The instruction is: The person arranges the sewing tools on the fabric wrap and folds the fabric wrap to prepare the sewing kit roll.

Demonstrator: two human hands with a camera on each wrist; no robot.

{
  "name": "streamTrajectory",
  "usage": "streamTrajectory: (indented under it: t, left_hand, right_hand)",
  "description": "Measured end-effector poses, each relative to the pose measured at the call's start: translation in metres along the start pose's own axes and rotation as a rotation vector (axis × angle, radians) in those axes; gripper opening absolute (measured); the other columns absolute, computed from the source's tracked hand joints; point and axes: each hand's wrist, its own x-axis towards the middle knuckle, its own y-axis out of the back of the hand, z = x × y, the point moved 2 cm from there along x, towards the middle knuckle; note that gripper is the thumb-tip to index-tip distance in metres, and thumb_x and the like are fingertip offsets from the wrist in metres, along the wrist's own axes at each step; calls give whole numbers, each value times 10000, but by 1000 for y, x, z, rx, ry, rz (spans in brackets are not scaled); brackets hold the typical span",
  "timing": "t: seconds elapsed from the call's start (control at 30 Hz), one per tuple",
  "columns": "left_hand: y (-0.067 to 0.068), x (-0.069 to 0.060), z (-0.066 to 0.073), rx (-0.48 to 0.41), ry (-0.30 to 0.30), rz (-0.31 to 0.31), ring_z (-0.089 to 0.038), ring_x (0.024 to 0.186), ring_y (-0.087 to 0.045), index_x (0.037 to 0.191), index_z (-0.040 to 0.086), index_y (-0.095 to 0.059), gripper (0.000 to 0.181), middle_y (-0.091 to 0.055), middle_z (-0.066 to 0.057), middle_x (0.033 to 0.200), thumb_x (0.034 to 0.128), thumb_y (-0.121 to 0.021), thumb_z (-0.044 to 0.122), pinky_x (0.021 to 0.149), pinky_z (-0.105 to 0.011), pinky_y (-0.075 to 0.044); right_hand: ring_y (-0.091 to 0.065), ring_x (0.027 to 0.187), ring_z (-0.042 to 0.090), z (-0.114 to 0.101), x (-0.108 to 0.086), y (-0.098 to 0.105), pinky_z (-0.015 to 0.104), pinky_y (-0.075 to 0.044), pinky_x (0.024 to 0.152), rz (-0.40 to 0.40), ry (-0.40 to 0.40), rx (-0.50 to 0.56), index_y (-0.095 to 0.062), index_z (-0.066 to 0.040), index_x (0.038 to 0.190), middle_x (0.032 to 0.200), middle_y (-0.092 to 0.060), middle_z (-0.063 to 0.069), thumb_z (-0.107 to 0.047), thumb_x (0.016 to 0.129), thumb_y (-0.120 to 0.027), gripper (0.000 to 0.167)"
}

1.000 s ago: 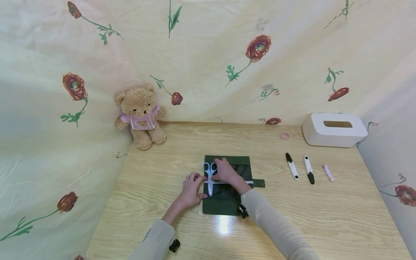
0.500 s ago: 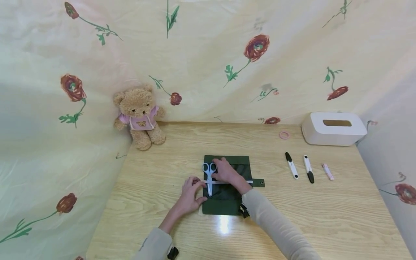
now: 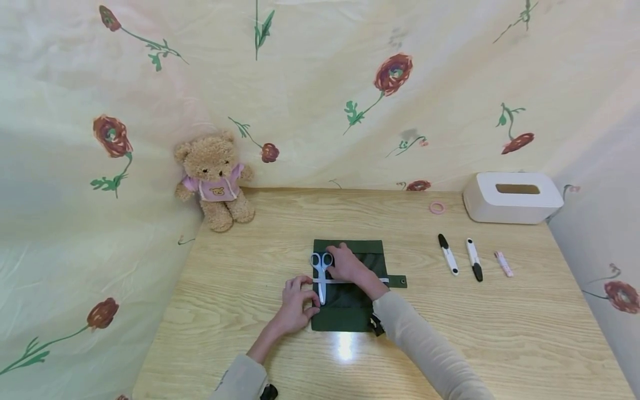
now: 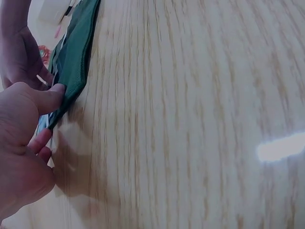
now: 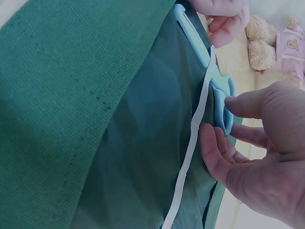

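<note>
A dark green cloth roll-up case (image 3: 345, 320) lies spread out, with a white elastic band (image 3: 350, 281) across its middle. Light blue scissors (image 3: 322, 291) lie along its left side, passing under the band, handles away from the person. My right hand (image 3: 346, 264) holds the near handle ring; the right wrist view shows its thumb on the ring (image 5: 229, 90) and other fingertips on the cloth. At the left edge, my left hand (image 3: 294, 306) pinches the case near the scissors' tip. Its thumb (image 4: 52, 98) lies on the green fabric in the left wrist view.
To the right lie two black-and-white pen-like tools (image 3: 448, 254) (image 3: 474, 260) and a small pink-white stick (image 3: 504, 264). Behind them are a pink ring (image 3: 437, 207) and a white tissue box (image 3: 512, 198). A teddy bear (image 3: 215, 183) sits at the back left. A snap tab (image 3: 398, 281) extends from the case.
The scissors have slid slightly toward the person under the band. My left hand's thumb and fingers have drawn closer together at the case's left edge. My right hand stays at the handles.
</note>
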Motion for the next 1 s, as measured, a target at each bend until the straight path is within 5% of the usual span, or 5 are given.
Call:
streamTrajectory:
  t: [0.3, 0.63, 1.0]
  left_hand:
    - [-5, 3, -2, 12, -22, 68, -393, 1181, -345, 754, 186, -648, 216, -466, -131, 1301, 780, -812, 48, 926, -577, -285]
    - [-6, 3, -1, 14, -12, 58, -397, 1196, -333, 768, 192, -641, 216, -458, -126, 1311, 809, -804, 56, 938, -597, -277]
    - [-6, 0, 1, 6, -7, 65, -392, 1190, -339, 737, 170, -641, 226, -473, -124, 1290, 793, -807, 27, 953, -594, -277]
  right_hand:
    - [-507, 835, 258, 0, -1, 4, 371, -464, 707, 6, 48, -30, -573, 63, 1312, 1090, -560, 210, -12, 885, -648, 440]
    - [-495, 811, 242, 4, -2, 5, 338, -435, 661, -22, 41, -21, -616, 23, 1285, 1079, -538, 188, -10, 928, -621, 358]
    - [-493, 780, 213, 6, -7, 6, 341, -439, 666, -46, 119, -11, -669, 10, 1208, 1009, -544, 140, 3, 924, -621, 288]
